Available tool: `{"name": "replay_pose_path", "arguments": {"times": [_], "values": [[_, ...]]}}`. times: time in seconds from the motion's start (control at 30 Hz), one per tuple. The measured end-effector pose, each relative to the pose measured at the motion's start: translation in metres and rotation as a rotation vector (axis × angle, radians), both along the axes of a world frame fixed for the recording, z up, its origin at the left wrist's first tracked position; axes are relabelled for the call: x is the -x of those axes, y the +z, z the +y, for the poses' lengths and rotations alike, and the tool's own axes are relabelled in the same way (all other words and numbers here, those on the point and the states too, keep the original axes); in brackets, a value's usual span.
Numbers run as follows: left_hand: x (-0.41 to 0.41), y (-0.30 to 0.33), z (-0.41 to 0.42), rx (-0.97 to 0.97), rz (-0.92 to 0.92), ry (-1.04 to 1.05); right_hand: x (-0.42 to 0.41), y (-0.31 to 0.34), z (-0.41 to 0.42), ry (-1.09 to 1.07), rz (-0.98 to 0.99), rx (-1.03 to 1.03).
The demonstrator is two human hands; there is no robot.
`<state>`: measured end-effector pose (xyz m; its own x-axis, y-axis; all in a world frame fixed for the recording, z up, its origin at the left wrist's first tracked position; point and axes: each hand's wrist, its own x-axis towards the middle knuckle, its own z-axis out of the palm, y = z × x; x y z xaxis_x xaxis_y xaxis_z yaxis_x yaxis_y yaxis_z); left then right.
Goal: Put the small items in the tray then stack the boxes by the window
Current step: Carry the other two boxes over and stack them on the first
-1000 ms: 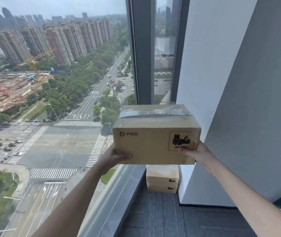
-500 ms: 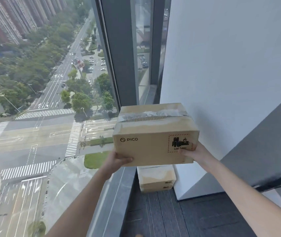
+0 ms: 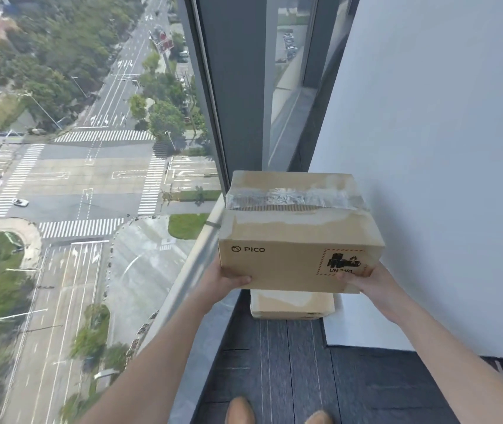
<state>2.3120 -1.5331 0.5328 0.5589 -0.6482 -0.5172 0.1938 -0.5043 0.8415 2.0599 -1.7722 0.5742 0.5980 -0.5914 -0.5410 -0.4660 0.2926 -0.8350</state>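
A taped cardboard box (image 3: 299,228) marked PICO hangs in the air between both my hands. My left hand (image 3: 224,281) grips its lower left corner, and my right hand (image 3: 363,280) grips its lower right corner, thumb over the warning label. Directly beneath it, another cardboard box (image 3: 293,306) rests on the dark carpet in the corner between the window and the white wall; most of that box is hidden by the held one. No tray or small items are in view.
A floor-to-ceiling window (image 3: 91,179) with a grey sill (image 3: 195,270) runs along the left. A white wall (image 3: 442,179) closes the right side. Dark carpet tiles (image 3: 290,368) cover the floor, and my shoes (image 3: 239,411) show at the bottom edge.
My view has tilted downward and the held box has come lower and closer to the box on the floor. Both hands keep their grip.
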Motion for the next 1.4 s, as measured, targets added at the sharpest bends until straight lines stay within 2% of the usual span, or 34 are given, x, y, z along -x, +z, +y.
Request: {"name": "replay_pose_path", "arguments": {"times": [0.23,0.43,0.83,1.13,1.27,1.4], "values": [[0.012,-0.135,-0.007,-0.118,-0.039,-0.007,0.020,-0.149,-0.007,-0.052,0.078,0.035],[0.035,-0.203,-0.010,-0.182,-0.030,-0.013,0.045,-0.233,-0.006,-0.066,0.115,0.004],[0.053,-0.280,0.003,-0.207,-0.070,0.029,0.041,-0.305,-0.009,-0.032,0.161,0.041],[0.056,-0.315,-0.004,-0.206,-0.095,0.081,0.045,-0.332,-0.012,-0.036,0.170,0.045],[0.052,-0.303,-0.020,-0.230,-0.118,0.062,0.043,-0.344,-0.019,-0.030,0.164,0.042],[0.057,-0.317,-0.017,-0.265,-0.107,0.038,0.047,-0.362,-0.017,-0.046,0.202,-0.019]]}}
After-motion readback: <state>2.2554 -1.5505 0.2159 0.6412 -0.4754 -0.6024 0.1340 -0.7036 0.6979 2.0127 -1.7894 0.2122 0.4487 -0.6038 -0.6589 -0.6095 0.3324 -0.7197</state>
